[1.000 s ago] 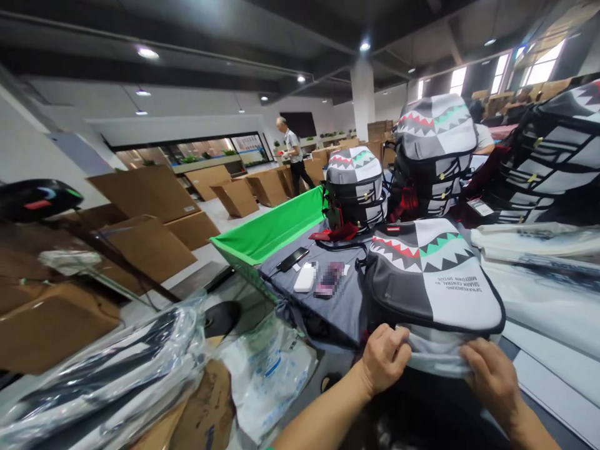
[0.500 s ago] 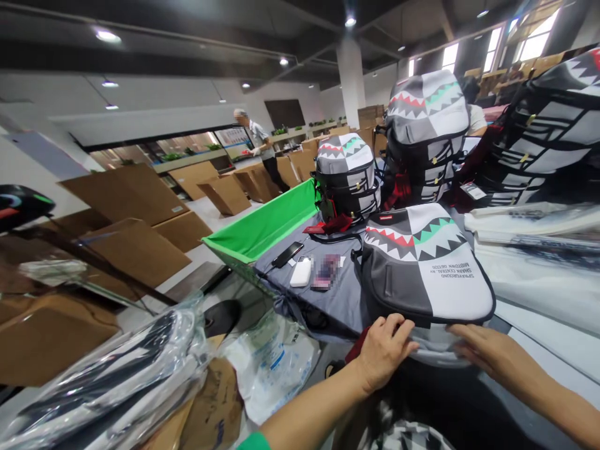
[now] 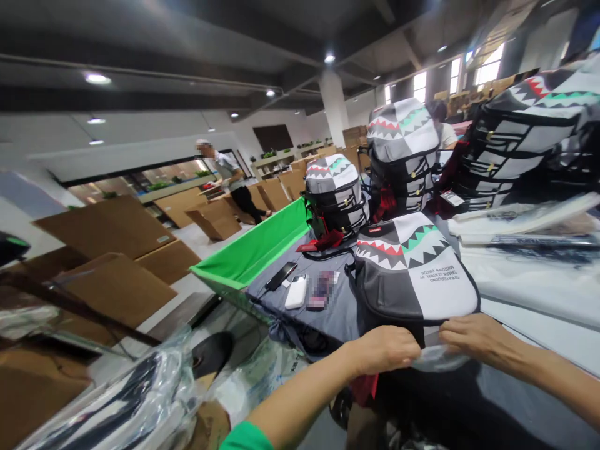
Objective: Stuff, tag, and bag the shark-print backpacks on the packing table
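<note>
The left hand (image 3: 382, 350) and the right hand (image 3: 473, 337) were at the lower edge of a grey-and-white shark-mouth backpack (image 3: 412, 269), which lay flat on a grey cloth (image 3: 328, 319) with its printed face up. A clear plastic bag (image 3: 440, 359) showed between the hands. The left grip was clenched on it, and the right grip was closed over it too, though the fingers lay flatter, so that hold was harder to read. A red strap (image 3: 363, 390) hung just below the left hand.

Beside the backpack on the cloth lay a black smartphone (image 3: 281, 276), a white power bank (image 3: 296, 292) and a pixelated item too blurred to tell (image 3: 321, 290). Farther on stood a row of matching backpacks, the nearest (image 3: 335, 199) upright by a green-lined bin (image 3: 250, 253). The next one (image 3: 402, 156) partly blocked a seated person (image 3: 443, 122). To the right lay white packaging sheets (image 3: 529, 275), and at lower left a plastic-wrapped bundle (image 3: 135, 400). Well beyond, another person (image 3: 229, 178) stood among cardboard boxes (image 3: 107, 228) — well apart from the hands.
</note>
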Demonstrator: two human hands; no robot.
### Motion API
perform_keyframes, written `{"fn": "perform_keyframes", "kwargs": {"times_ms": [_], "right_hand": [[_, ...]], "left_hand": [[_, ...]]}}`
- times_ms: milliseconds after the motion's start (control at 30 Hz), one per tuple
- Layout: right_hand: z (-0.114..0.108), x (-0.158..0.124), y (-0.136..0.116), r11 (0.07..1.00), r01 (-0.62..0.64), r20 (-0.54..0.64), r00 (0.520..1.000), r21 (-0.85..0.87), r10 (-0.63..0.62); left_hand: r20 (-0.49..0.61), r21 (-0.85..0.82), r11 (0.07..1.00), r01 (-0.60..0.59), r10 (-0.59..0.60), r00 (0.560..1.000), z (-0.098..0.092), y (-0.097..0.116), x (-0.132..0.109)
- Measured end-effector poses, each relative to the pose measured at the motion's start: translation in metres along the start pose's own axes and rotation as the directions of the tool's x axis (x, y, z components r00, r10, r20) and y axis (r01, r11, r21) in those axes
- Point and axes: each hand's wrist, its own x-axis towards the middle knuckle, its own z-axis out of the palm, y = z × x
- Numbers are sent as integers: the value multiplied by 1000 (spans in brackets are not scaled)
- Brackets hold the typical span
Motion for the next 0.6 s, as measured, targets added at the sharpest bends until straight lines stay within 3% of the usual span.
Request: {"fn": "perform_keyframes", "kwargs": {"times_ms": [67,133,267,467,533,600], "right_hand": [[-3,3,2,1000,-19,96,995,-2,20],[-8,5,2,998,-68,198,978,-17,70],[-20,6,2,997,-59,348,935,-57,75],[-28,7,8,997,-68,360,930,-43,79],[-28,7,8,998,-48,348,935,-52,63],[-27,5,8,997,-22,348,936,-79,49]], "left_hand": [[39,6,998,59,-60,997,4,-7,2],[-8,58,995,77,-76,997,9,-10,2],[-136,158,987,-1,23,990,15,-10,-3],[-165,85,988,-126,138,977,16,-16,-6],[-159,171,970,-171,199,967,20,-21,-2],[-224,292,925,-243,313,923,22,-26,3]]}}
